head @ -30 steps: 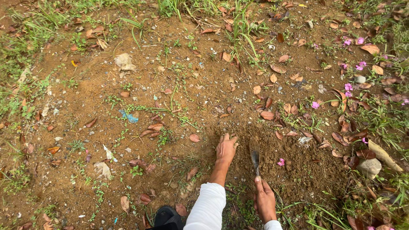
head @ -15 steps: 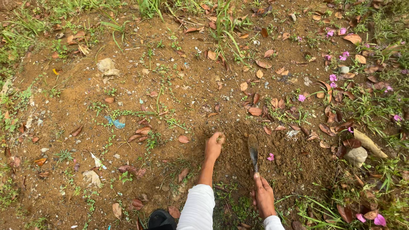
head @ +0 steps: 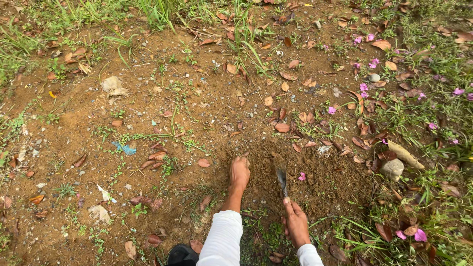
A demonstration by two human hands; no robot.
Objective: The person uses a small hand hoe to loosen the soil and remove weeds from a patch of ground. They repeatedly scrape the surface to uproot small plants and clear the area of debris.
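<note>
Left hand (head: pixel 240 173) stayed flat, open on loosened soil (head: pixel 320 177); right hand (head: pixel 296 222) grips trowel (head: pixel 282 181).

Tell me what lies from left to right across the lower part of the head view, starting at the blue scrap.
Blue scrap → left hand pressed on the soil → metal digging tool held by the right hand → pink flower → pale stone.

Bare brown soil (head: pixel 207 113) carries dry leaves (head: pixel 282 127), pink petals (head: pixel 363 87), stones (head: pixel 392 169) and grass tufts (head: pixel 246 37).
</note>
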